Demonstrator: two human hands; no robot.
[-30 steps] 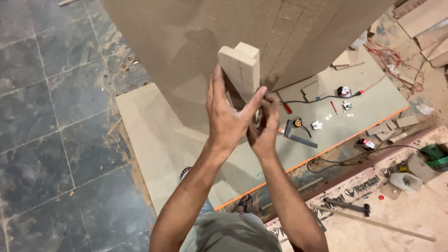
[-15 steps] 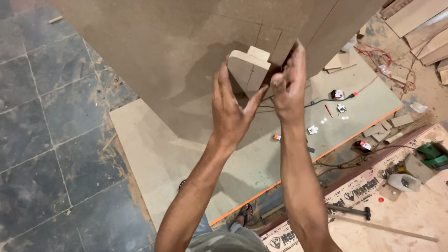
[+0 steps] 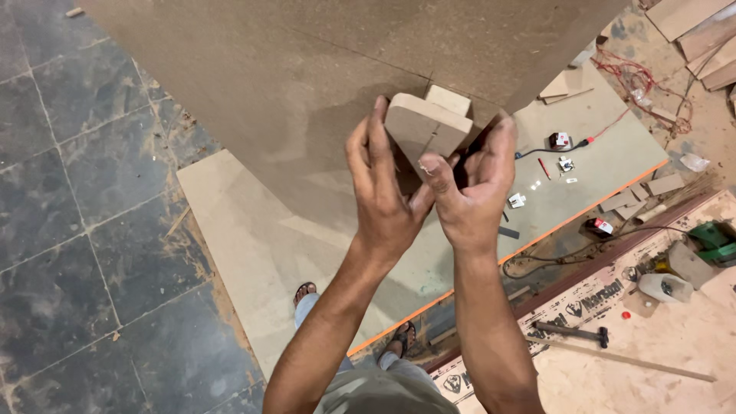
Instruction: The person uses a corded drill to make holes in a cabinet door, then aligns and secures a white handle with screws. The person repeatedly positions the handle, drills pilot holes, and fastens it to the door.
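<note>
Material in hand: pale wooden block [image 3: 426, 126], two flat pieces joined at an angle, held up against the underside of a large brown fibreboard panel [image 3: 307, 69].
Block position: raised overhead, touching the panel near a seam line, between both hands.
Left hand [image 3: 383, 192]: fingers extended upward, flat against the block's left face, thumb toward the other hand; pressing rather than wrapped around.
Right hand [image 3: 471, 192]: fingers curled at the block's right lower edge, thumb resting on its front face; grasping the block.
Below: light board [image 3: 253, 230] with an orange edge lies flat as a bench above the grey tiled floor [image 3: 77, 230].
On the bench: red pencil [image 3: 543, 168], small white fittings [image 3: 517, 200], a black cable with a red-and-black plug unit [image 3: 559, 140].
Right side: hammer [image 3: 571, 332] lying on printed sheeting, green tool [image 3: 713, 236], wood offcuts [image 3: 705, 38].
Feet: sandalled toes [image 3: 304, 291] visible beneath the arms.
</note>
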